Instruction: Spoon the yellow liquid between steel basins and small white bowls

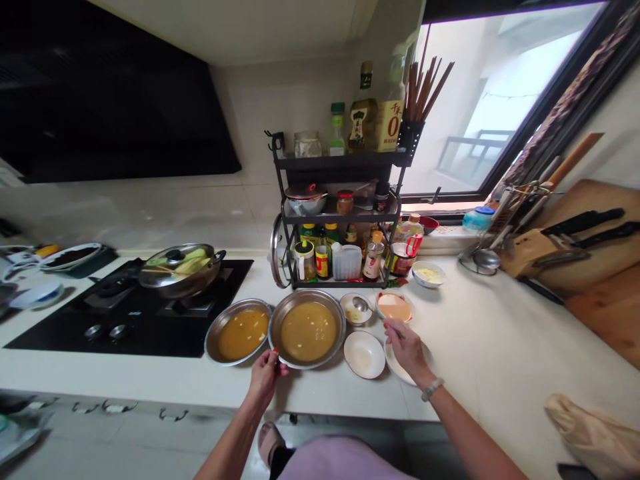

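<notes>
My right hand [407, 350] is closed round the handle of a metal spoon [360, 304]. The spoon's head is in or just over a small bowl [348, 315] with pale bits in it. With my left hand [267, 373] I pinch the near rim of a round metal basin [341, 333] of yellowish-brown liquid, where a few pale pieces float. A second metal basin [212, 341] with browner liquid stands to its left. Nearer me is a white bowl [364, 355] with a dark rim. A white dish [400, 367] lies partly hidden under my right hand, and behind it is a bowl of pinkish-orange stuff [394, 307].
A lidded pan [175, 287] sits on the black gas hob [135, 333] at left. Behind the bowls stands a black rack [340, 219] of bottles and jars. Right of it are a bowl of pale pieces [429, 273], a knife block [525, 257] and a cloth bag [590, 433].
</notes>
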{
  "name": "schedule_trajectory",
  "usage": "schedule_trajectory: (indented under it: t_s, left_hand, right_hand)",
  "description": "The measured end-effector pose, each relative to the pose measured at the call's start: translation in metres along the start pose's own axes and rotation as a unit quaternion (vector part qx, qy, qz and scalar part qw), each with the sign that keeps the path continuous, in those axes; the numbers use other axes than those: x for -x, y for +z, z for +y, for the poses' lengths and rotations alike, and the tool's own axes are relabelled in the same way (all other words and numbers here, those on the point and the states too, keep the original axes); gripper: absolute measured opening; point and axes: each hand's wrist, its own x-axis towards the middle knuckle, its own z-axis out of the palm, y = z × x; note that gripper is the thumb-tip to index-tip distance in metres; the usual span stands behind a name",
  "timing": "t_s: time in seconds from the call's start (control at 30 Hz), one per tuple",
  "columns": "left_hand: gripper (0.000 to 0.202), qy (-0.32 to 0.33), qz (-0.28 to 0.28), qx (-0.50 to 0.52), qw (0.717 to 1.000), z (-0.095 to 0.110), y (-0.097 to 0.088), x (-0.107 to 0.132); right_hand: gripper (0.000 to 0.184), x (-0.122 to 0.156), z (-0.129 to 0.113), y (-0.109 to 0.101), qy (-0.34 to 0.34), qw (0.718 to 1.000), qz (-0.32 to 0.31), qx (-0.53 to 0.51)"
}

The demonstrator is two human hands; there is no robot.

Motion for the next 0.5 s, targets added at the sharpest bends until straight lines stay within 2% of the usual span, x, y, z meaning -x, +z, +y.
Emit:
schedule_trajectory:
  t_s: [0.13, 0.27, 0.4, 0.5]
  left_hand:
    - [0.046, 0.002, -0.010, -0.013, 1.000, 0.003, 0.002, -0.005]
    - [0.045, -0.003, -0.013, -0.019, 1.000, 0.006, 0.003, -0.005]
    - [0.044, -0.005, -0.020, -0.018, 1.000, 0.008, 0.003, -0.003]
    - [0.044, -0.012, -0.023, -0.018, 0.999, 0.010, 0.003, -0.003]
  right_hand:
    - [0.024, -0.002, -0.005, -0.004, 0.025, 0.999, -0.012, -0.020]
    - [0.030, -0.003, -0.004, -0.006, 0.127, 0.986, 0.023, -0.100]
    - [0.040, -0.009, 0.000, -0.004, 0.235, 0.945, 0.105, -0.204]
    - [0.041, -0.015, -0.001, -0.002, 0.280, 0.911, 0.152, -0.261]
